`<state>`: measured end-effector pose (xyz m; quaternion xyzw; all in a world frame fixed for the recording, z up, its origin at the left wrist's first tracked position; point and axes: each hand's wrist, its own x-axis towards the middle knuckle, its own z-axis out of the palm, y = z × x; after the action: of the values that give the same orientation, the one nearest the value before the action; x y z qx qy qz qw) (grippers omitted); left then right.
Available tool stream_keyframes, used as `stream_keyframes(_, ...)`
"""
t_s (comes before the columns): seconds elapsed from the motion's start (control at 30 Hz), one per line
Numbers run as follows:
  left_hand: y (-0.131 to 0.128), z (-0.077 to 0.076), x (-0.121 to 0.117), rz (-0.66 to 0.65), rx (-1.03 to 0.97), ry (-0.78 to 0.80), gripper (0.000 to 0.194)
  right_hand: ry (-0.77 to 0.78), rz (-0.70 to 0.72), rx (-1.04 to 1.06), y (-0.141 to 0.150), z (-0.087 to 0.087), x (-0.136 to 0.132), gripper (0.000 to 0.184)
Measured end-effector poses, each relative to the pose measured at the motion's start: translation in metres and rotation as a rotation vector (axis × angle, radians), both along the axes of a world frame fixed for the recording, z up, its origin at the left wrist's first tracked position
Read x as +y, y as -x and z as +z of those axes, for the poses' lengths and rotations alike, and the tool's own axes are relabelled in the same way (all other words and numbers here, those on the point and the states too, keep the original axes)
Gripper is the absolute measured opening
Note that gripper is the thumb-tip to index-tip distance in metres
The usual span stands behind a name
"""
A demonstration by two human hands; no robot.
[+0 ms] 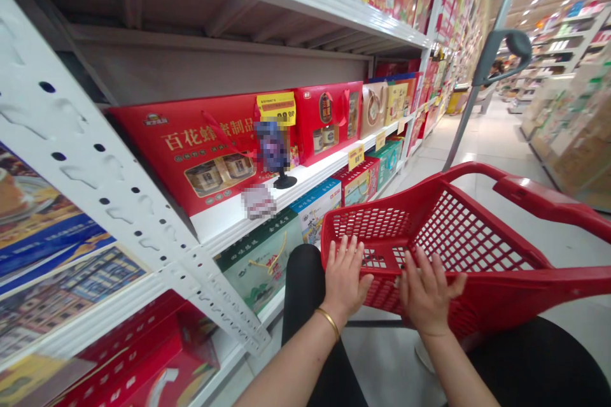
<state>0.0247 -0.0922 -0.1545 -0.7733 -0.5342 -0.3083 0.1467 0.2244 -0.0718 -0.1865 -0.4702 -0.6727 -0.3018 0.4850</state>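
Observation:
A red plastic shopping basket (477, 254) with mesh walls stands tilted in front of me, nothing visible inside it. My left hand (344, 276) lies flat against its near end wall, fingers stretched upward, a gold bangle on the wrist. My right hand (426, 289) rests beside it on the same wall, fingers spread. Neither hand holds anything. A grey pull handle (501, 53) on a metal pole rises beyond the basket's far end.
White metal shelving (143, 222) runs along the left, holding red gift boxes (191, 152), yellow price tags (277, 107) and green boxes (262, 260) lower down. My dark-clad knees (305, 286) are under the basket. A tiled aisle (496, 139) stretches ahead, with stacked goods on the right.

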Motion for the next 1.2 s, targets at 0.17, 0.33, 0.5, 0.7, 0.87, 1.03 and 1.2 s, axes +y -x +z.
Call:
stream_keyframes(0.17,-0.001,-0.004,0.003,0.012,-0.018,-0.008,0.065,0.088,0.085,0.052,0.015,0.009,-0.001,0.055)
stream_keyframes(0.33,0.0,-0.001,0.004,0.025,-0.001,-0.007,0.064,0.114,0.195,-0.016,0.049,0.01,-0.001,0.048)
stream_keyframes(0.5,-0.001,0.0,0.001,0.021,-0.002,-0.007,0.06,0.112,0.043,-0.024,0.013,0.01,-0.005,0.053)
stream_keyframes(0.7,-0.004,-0.001,0.0,0.028,-0.026,-0.003,0.055,0.056,-0.024,0.112,-0.012,0.021,-0.006,0.033)
stream_keyframes(0.87,-0.002,-0.002,0.002,0.016,-0.017,0.017,0.063,0.178,0.154,0.055,0.053,0.023,-0.006,0.034)
stream_keyframes(1.03,0.0,-0.004,0.002,0.005,-0.01,-0.006,0.077,0.162,0.166,-0.026,0.054,0.017,-0.007,0.042)
stream_keyframes(1.2,-0.003,-0.007,0.002,0.012,-0.009,-0.011,0.079,0.124,0.044,0.063,0.004,0.023,-0.013,0.029)
